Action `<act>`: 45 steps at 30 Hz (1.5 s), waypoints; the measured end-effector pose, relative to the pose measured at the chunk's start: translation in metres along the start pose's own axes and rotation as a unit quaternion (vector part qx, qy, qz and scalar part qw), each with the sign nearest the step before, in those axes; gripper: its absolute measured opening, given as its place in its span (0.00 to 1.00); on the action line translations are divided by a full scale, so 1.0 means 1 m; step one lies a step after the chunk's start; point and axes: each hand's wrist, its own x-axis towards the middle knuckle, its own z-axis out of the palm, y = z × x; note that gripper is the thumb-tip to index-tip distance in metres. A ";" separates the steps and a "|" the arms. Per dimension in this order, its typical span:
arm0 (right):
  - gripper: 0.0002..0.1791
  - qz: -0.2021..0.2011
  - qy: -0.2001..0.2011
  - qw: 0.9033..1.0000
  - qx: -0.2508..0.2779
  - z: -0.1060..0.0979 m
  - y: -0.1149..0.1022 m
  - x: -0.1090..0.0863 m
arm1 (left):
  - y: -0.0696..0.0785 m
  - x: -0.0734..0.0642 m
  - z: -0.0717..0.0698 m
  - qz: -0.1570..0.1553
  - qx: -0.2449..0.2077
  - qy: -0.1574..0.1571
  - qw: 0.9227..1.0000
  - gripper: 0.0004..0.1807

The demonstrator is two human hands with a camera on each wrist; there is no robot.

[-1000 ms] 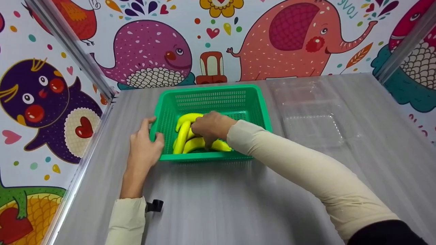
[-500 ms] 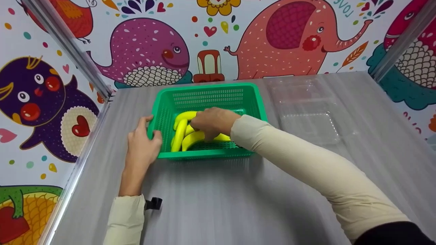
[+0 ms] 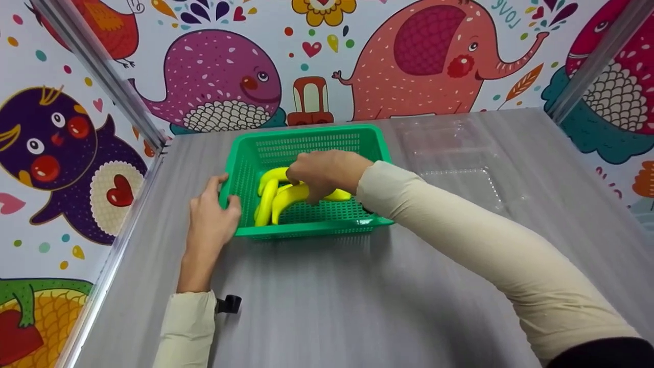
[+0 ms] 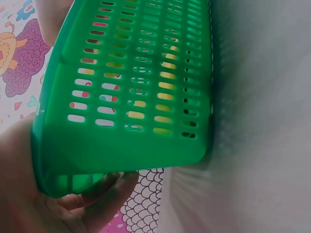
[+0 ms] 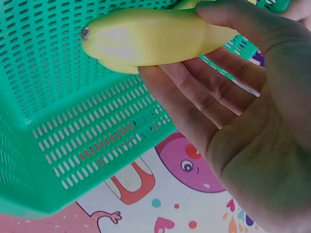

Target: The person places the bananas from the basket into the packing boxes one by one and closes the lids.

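A green plastic basket [image 3: 306, 231] with slotted walls stands on the table. My left hand [image 3: 210, 220] grips its left rim; in the left wrist view the fingers [image 4: 112, 196] curl around the basket's corner. Inside the basket, my right hand [image 3: 329, 171] pinches a yellow banana [image 3: 291, 197] between thumb and fingers. The right wrist view shows this banana [image 5: 150, 36] from its dark-tipped end, with the thumb on one side and fingertips on the other. Several other bananas [image 3: 265, 202] lie at the basket's left side, partly hidden by the right hand.
To the right of the basket lies a clear plastic container [image 3: 460, 179], partly behind the right sleeve [image 3: 460, 235]. A wall with cartoon animals [image 3: 219, 76] rises behind the table [image 3: 306, 301], and metal posts [image 3: 102, 66] frame the corners.
My right hand has lifted the pinched banana slightly, up and away from the basket's front wall. The left hand keeps its grip on the rim. The head view has shifted a little.
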 end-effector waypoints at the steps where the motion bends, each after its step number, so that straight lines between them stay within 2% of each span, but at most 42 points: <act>1: 0.29 0.000 0.002 1.000 0.002 -0.001 0.001 -0.002 | 0.000 0.000 0.000 0.000 -0.002 0.000 1.000 0.29; 8: 0.29 0.011 0.020 0.999 0.022 -0.004 0.019 -0.018 | -0.002 0.001 0.003 -0.005 -0.009 -0.005 1.000 0.29; 15: 0.28 0.017 0.051 0.998 0.042 -0.006 0.039 -0.034 | -0.001 0.002 0.000 0.002 -0.007 0.002 1.000 0.30; 23: 0.28 0.024 0.074 0.995 0.064 -0.003 0.059 -0.051 | 0.001 0.002 -0.002 -0.003 -0.003 0.001 1.000 0.30; 36: 0.26 -0.007 0.126 0.989 0.079 0.013 0.078 -0.073 | -0.002 -0.001 0.000 -0.006 0.005 0.009 1.000 0.30; 45: 0.24 -0.032 0.163 0.981 0.102 0.026 0.093 -0.091 | -0.002 0.000 0.002 0.009 -0.004 0.018 1.000 0.29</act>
